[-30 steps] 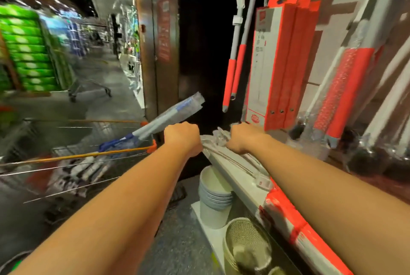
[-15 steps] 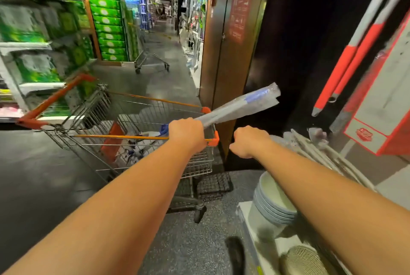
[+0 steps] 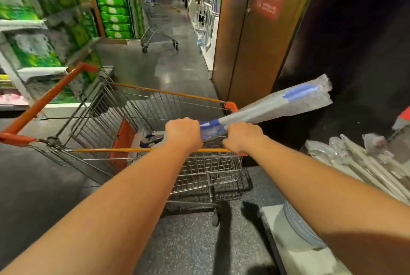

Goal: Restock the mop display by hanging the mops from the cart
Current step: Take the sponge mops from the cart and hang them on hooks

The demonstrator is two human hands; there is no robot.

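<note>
A blue and white mop wrapped in clear plastic sticks out of the wire shopping cart, slanting up to the right. My left hand is closed around its lower shaft above the cart's near rim. My right hand grips the same mop just to the right of the left one. More packaged goods lie inside the cart basket. Several plastic-wrapped white mop handles lie on the shelf at the right.
A brown pillar with a red sign stands behind the cart. Green boxes fill shelves on the left. A second cart stands down the aisle. A stack of grey basins sits on the low shelf at lower right.
My view swung left from the mop display toward the cart. My right hand left the shelf of wrapped handles and closed on the blue mop beside my left hand.
</note>
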